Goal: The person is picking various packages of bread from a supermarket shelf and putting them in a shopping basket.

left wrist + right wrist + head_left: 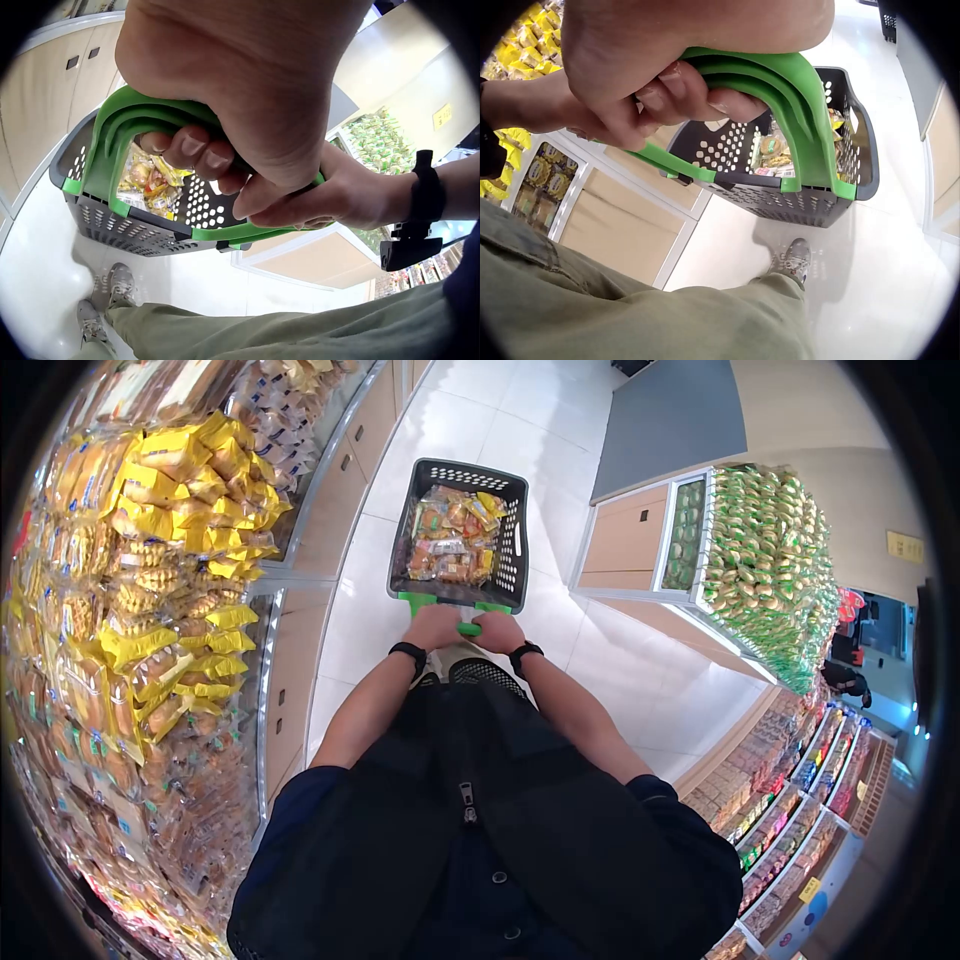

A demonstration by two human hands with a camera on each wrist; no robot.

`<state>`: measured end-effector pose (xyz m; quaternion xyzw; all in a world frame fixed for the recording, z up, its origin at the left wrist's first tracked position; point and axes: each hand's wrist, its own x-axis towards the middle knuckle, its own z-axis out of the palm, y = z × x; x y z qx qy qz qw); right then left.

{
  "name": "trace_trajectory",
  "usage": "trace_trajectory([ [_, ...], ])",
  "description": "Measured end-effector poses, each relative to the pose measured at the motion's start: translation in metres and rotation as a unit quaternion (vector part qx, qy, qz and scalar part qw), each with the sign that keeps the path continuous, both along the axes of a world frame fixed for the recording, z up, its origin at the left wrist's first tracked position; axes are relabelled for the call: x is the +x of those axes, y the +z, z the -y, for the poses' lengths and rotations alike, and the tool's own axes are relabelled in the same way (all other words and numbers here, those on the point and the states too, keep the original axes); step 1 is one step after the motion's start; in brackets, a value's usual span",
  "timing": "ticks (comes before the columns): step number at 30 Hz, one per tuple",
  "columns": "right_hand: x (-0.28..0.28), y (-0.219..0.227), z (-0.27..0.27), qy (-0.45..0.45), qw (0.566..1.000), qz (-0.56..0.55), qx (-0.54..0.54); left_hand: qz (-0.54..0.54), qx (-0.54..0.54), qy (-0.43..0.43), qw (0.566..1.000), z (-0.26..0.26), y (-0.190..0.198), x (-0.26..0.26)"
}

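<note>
A dark grey shopping basket [508, 575] with perforated walls stands ahead of the person in the head view. Wrapped bakery packs [455, 530], some with yellow wrapping, lie inside it. Its green handle [469, 629] reaches back toward the body. Both hands hold this handle side by side: the left hand [432, 628] at the left, the right hand [498, 632] at the right. Curled fingers [189, 145] of the left hand wrap the green bar in the left wrist view. In the right wrist view, the right hand's fingers [676, 86] go round it likewise.
Shelves of packaged bread [170, 490] run along the left over wooden cabinets [305, 530]. At right stands a counter heaped with green-wrapped packs [770, 560]. Snack racks [800, 830] are lower right. White tile floor [560, 460] runs between. Another person [845, 682] is at far right.
</note>
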<state>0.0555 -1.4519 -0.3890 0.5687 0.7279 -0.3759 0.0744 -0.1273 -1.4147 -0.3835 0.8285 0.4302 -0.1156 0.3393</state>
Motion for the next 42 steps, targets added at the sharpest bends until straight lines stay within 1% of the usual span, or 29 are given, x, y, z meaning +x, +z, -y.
trace_trajectory([
  [3, 0.002, 0.0, 0.012, 0.001, 1.0, -0.005, 0.022, -0.011, -0.023, -0.001, 1.0, 0.008, 0.012, -0.001],
  [5, 0.001, -0.002, 0.016, 0.032, 0.999, -0.001, 0.025, -0.014, -0.016, 0.002, 1.0, 0.013, 0.018, -0.004],
  [8, 0.002, 0.004, 0.028, 0.032, 0.999, 0.003, 0.04, 0.004, 0.0, -0.003, 1.0, 0.026, 0.009, -0.003],
  [11, 0.01, 0.003, 0.013, 0.045, 0.999, 0.016, 0.018, -0.008, -0.015, 0.007, 1.0, 0.015, 0.005, 0.006],
  [15, 0.015, 0.002, 0.002, 0.039, 0.999, -0.004, -0.002, -0.01, -0.019, -0.009, 1.0, 0.002, 0.02, 0.007],
  [17, 0.017, 0.016, -0.004, 0.034, 0.991, -0.125, -0.023, -0.019, -0.032, -0.003, 0.999, 0.001, 0.017, 0.005],
  [18, 0.021, 0.011, -0.01, 0.032, 0.991, -0.128, -0.024, -0.021, -0.033, -0.006, 0.999, -0.002, 0.018, 0.005],
  [19, 0.025, 0.006, -0.018, -0.013, 0.976, -0.184, -0.115, -0.038, -0.048, -0.002, 0.998, -0.006, 0.019, 0.005],
  [20, 0.03, 0.0, -0.027, -0.057, 0.948, -0.238, -0.205, -0.054, -0.062, 0.001, 0.997, -0.01, 0.02, 0.006],
  [21, 0.039, -0.046, -0.025, -0.087, 0.926, -0.355, -0.091, -0.048, -0.051, 0.0, 0.998, -0.01, 0.015, 0.008],
  [22, 0.051, -0.054, -0.037, -0.09, 0.925, -0.357, -0.092, -0.05, -0.052, -0.003, 0.997, -0.012, 0.009, 0.011],
  [23, 0.062, -0.062, -0.053, -0.212, 0.881, -0.355, -0.229, -0.042, -0.052, -0.015, 0.998, -0.016, 0.003, 0.014],
  [24, 0.069, -0.069, -0.069, -0.324, 0.805, -0.343, -0.36, -0.037, -0.052, -0.026, 0.998, -0.019, -0.001, 0.016],
  [25, 0.075, -0.078, -0.084, -0.342, 0.837, -0.292, -0.31, -0.03, -0.045, -0.016, 0.998, -0.019, -0.003, 0.019],
  [26, 0.08, -0.089, -0.102, -0.342, 0.835, -0.296, -0.314, -0.022, -0.037, -0.006, 0.999, -0.018, -0.005, 0.021],
  [28, 0.091, -0.137, -0.131, -0.385, 0.852, -0.223, -0.276, -0.016, -0.048, -0.01, 0.999, -0.021, -0.017, 0.02],
  [29, 0.09, -0.156, -0.146, -0.46, 0.801, -0.266, -0.277, 0.001, -0.039, 0.003, 0.999, -0.019, -0.025, 0.018],
  [30, 0.093, -0.182, -0.157, -0.463, 0.795, -0.272, -0.281, 0.018, -0.029, 0.016, 0.999, -0.017, -0.033, 0.015],
  [31, 0.097, -0.214, -0.165, -0.46, 0.794, -0.31, -0.249, -0.008, -0.059, 0.022, 0.998, -0.022, -0.03, 0.021],
  [32, 0.096, -0.243, -0.191, -0.454, 0.79, -0.356, -0.206, 0.003, -0.062, 0.048, 0.997, -0.019, -0.033, 0.019],
  [33, 0.093, -0.26, -0.21, -0.534, 0.738, -0.348, -0.224, -0.032, -0.043, 0.011, 0.998, -0.021, -0.024, 0.021],
  [34, 0.09, -0.281, -0.229, -0.607, 0.677, -0.338, -0.243, 0.077, 0.028, 0.052, 0.995, -0.035, -0.034, 0.022],
  [35, 0.095, -0.309, -0.239, -0.633, 0.65, -0.333, -0.256, 0.09, 0.079, 0.047, 0.992, -0.048, -0.029, 0.032],
  [36, 0.1, -0.341, -0.254, -0.658, 0.623, -0.326, -0.27, 0.083, 0.066, 0.046, 0.993, -0.054, -0.029, 0.032],
  [37, 0.1, -0.364, -0.264, -0.661, 0.616, -0.323, -0.281, 0.081, 0.087, 0.038, 0.992, -0.058, -0.03, 0.028],
  [38, 0.101, -0.385, -0.272, -0.674, 0.587, -0.343, -0.289, 0.076, 0.106, 0.041, 0.991, -0.057, -0.032, 0.029],
  [40, 0.097, -0.427, -0.277, -0.697, 0.528, -0.375, -0.309, 0.075, 0.088, 0.058, 0.992, -0.058, -0.04, 0.023],
  [41, 0.1, -0.469, -0.27, -0.601, 0.685, -0.35, -0.216, 0.067, 0.089, 0.052, 0.992, -0.058, -0.044, 0.02],
  [42, 0.098, -0.483, -0.276, -0.619, 0.676, -0.342, -0.21, 0.059, 0.09, 0.046, 0.993, -0.059, -0.046, 0.02],
])
